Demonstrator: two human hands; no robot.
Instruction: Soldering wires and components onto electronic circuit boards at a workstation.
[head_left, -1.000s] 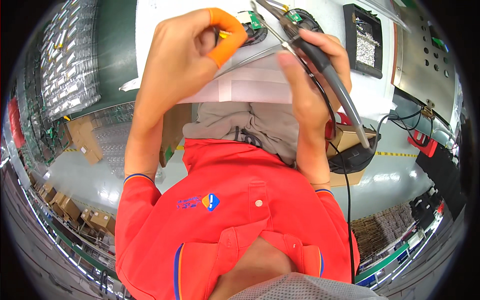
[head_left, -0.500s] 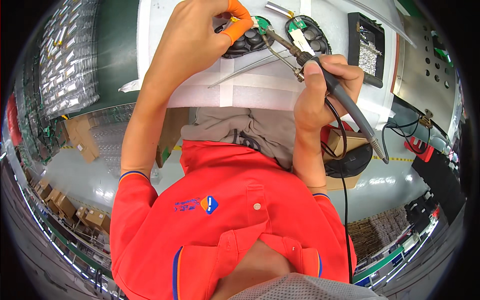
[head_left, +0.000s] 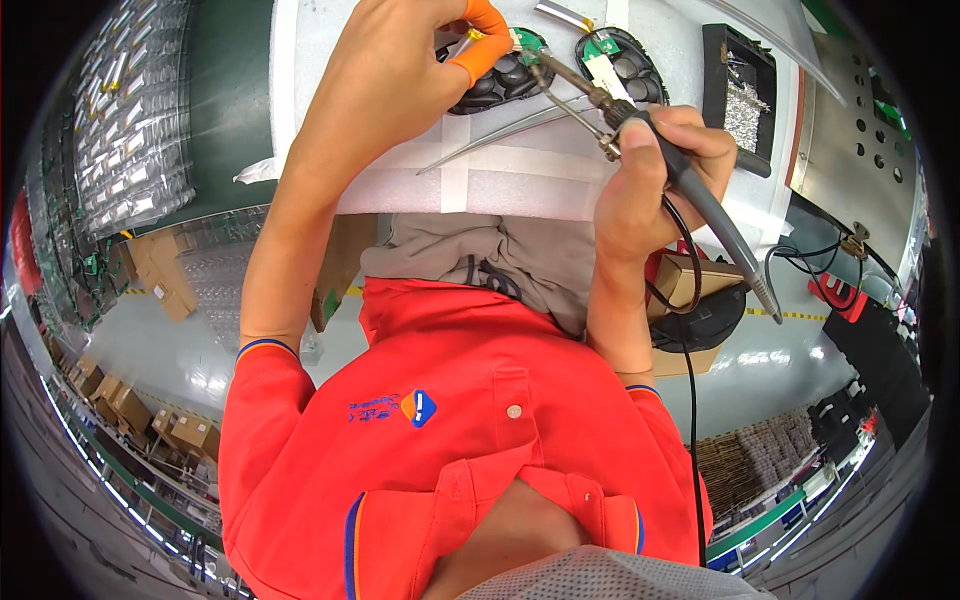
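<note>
My right hand (head_left: 668, 175) grips the grey handle of a soldering iron (head_left: 705, 195), which has a thin metal guide tube beside its shaft. The iron's tip is at the small green circuit board (head_left: 530, 42) in a black oval housing (head_left: 500, 85); whether it touches is too small to tell. Orange finger cots cover the thumb and a finger of my left hand (head_left: 395, 75), which pinch together over the same housing's left side. A bit of yellow shows between them, but the fingers hide most of the part. Metal tweezers (head_left: 480, 138) lie just below the housing.
Right of it lies a second black housing (head_left: 632, 70) with a green board, a white strip and a silver, yellow-taped part (head_left: 565, 14). A black tray (head_left: 742, 110) of silvery scraps stands farther right. Clear plastic trays (head_left: 135, 120) fill the left. A cable (head_left: 690, 400) hangs down.
My right hand and the soldering iron have shifted slightly right, the handle's rear end swinging a little. The left hand keeps its pinch, almost unmoved.
</note>
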